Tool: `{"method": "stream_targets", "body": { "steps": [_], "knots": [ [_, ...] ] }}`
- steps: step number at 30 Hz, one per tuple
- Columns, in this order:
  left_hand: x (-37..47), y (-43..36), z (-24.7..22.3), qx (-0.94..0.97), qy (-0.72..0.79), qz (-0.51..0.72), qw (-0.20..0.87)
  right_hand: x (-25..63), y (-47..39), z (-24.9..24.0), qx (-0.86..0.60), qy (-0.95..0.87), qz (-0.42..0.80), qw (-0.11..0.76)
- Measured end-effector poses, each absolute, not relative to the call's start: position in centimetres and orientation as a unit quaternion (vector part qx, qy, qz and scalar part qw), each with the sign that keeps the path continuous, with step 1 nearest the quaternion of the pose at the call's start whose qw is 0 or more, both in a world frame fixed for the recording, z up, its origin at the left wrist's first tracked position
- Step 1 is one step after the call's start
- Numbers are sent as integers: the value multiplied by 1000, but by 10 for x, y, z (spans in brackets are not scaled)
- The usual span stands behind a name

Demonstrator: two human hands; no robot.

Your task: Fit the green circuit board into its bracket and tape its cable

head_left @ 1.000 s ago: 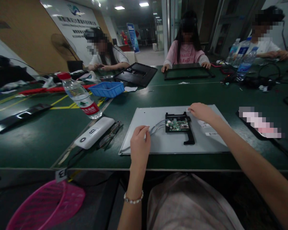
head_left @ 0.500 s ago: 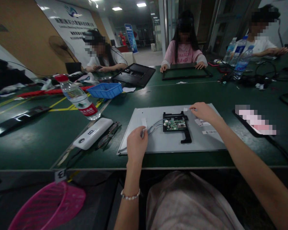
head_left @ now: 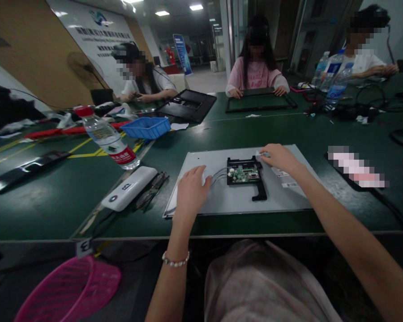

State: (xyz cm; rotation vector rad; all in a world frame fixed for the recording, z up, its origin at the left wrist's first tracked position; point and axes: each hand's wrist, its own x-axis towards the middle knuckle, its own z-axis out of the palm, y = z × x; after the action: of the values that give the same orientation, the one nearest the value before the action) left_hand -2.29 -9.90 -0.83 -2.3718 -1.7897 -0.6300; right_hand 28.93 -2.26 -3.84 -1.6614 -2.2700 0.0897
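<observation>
Head view, only one. Flat grey panel lies on the table right in front of the person, at 12 o'clock. Green circuit board sits mid-panel in a black bracket; thin wires run off toward 9. Left hand is at the panel's 9 o'clock side, loose, thumb apart, a pale patch beside it. Right hand is at the bracket's 1 o'clock corner, thumb and finger close by a white scrap; can't tell if it's pinched.

Panel looks light, stiff, probably slick and easily cracked: lift by opposite edges. Board seems fragile; hold the bracket, spare the wires.

Surface: smooth green table, somewhat shiny. Bottle at 10, power pack and glasses at 9, phone at 3, pink basket low at 7. Dim room, three co-workers around 11 to 1.
</observation>
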Motion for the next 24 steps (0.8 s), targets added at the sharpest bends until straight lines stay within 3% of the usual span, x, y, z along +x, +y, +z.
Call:
{"method": "stream_targets", "body": {
  "steps": [4,10,18,24],
  "knots": [
    [-24,-96,-16,-792,-598,-116,22,287,-23,-40,-575,-803,27,156],
    [-40,-90,-14,-803,-588,-97,0,284,-24,-39,-581,-798,23,157],
    [-47,-85,-8,-810,-564,-156,-18,283,-22,-41,-585,-796,15,155],
    [-2,-65,17,-844,-496,-200,-37,278,-21,-38,-590,-796,-11,132]
  ]
}}
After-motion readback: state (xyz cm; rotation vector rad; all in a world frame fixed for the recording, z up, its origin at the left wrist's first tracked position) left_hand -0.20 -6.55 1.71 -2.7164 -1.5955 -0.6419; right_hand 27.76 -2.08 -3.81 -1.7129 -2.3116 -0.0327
